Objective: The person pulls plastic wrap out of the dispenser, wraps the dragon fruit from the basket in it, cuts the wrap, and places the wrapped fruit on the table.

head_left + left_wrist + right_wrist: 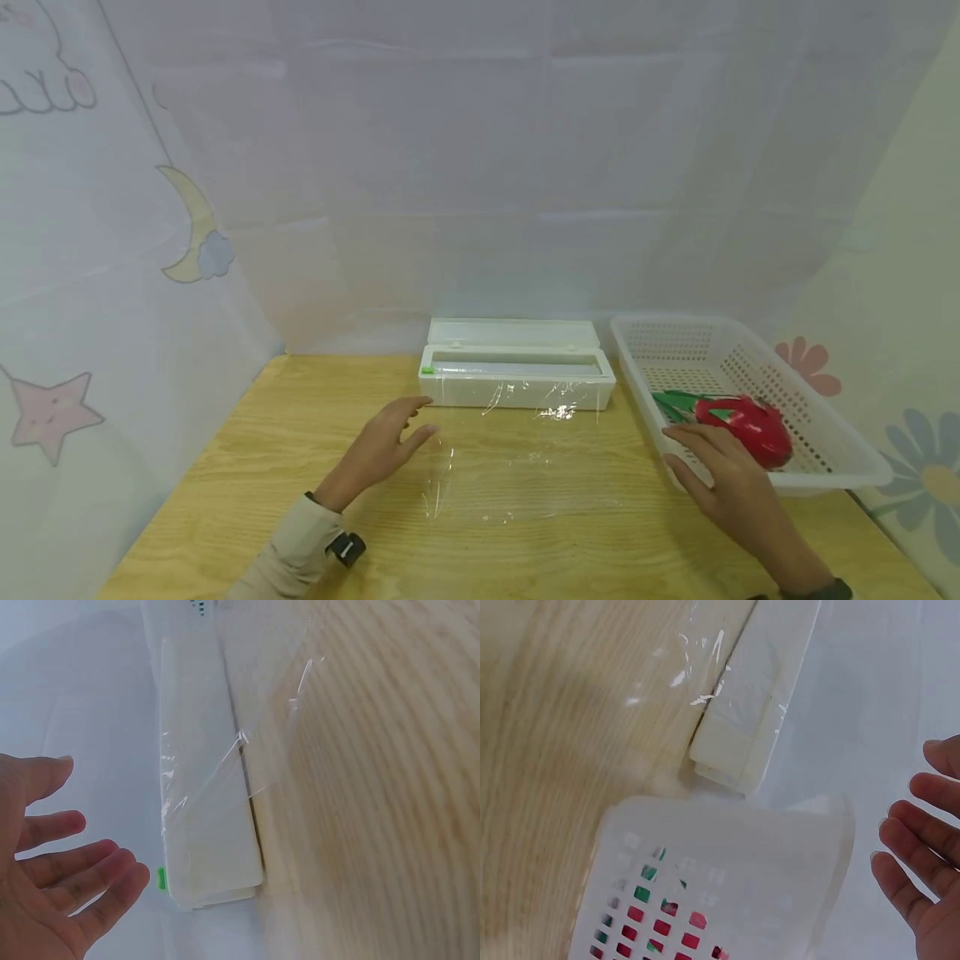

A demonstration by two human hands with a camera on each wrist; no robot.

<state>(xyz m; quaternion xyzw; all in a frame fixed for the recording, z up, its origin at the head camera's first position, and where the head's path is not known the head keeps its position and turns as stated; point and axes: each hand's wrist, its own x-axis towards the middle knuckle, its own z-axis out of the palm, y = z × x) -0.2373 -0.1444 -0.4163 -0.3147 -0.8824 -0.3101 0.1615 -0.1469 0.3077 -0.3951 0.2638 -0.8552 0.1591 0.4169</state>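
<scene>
A white cling film dispenser box (pixel 517 392) stands at the back of the table with its lid raised. From it a sheet of clear cling film (pixel 517 467) runs forward over the wood, glinting in places. My left hand (pixel 382 446) hovers at the film's left side, fingers loosely spread and holding nothing. Over the near left rim of a white plastic basket (pixel 832 479) is my right hand (pixel 727 487), its fingers relaxed and nothing in them. A glossy red object (pixel 757 433) with green parts lies in the basket, partly hidden behind that hand.
A green slider (pixel 161 878) sits at the left end of the dispenser. The basket stands at the table's right edge, close beside the dispenser. Pale cloth (pixel 487 167) hangs right behind the wooden table (pixel 247 467), and printed cloth borders both sides.
</scene>
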